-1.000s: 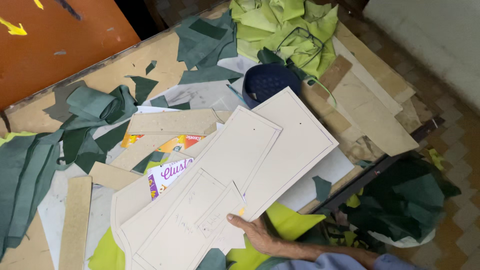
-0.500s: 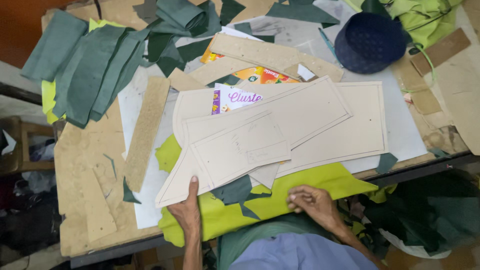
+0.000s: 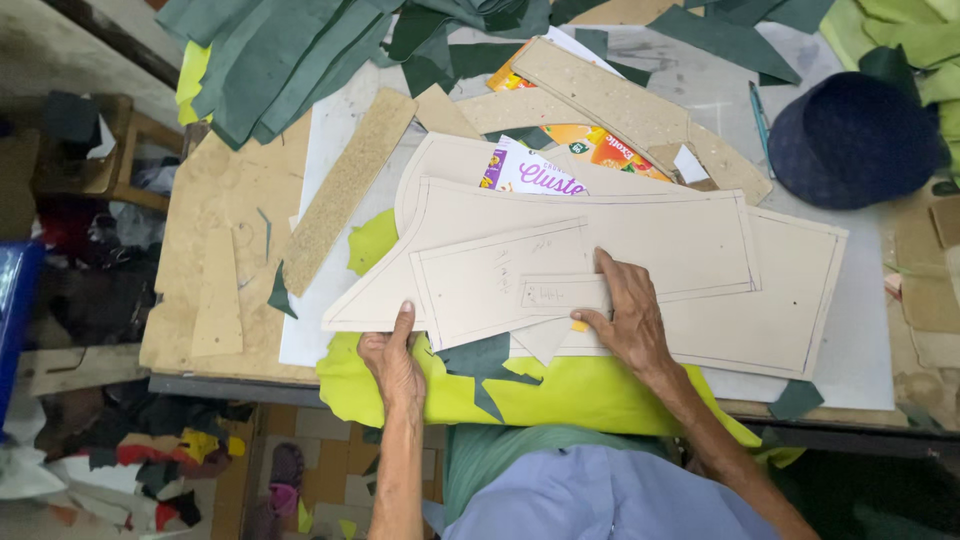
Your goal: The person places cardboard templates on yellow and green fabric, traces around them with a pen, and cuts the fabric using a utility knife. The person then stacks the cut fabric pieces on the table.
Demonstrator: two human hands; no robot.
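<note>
Nearest to me, my left hand (image 3: 392, 362) lies flat and open on the lime-yellow fabric (image 3: 590, 392), its fingertip touching the lower edge of the cardboard patterns (image 3: 640, 235). My right hand (image 3: 625, 318) is also open and presses down on a small pattern piece (image 3: 560, 293) on top of this stack; it grips nothing. The stack lies in the middle of the worktable (image 3: 225, 200). Further away I see a colourful printed carton (image 3: 545, 165) under the patterns, then a dark blue hat (image 3: 850, 140) on the right and dark green fabric pieces (image 3: 270, 60) at the far edge.
</note>
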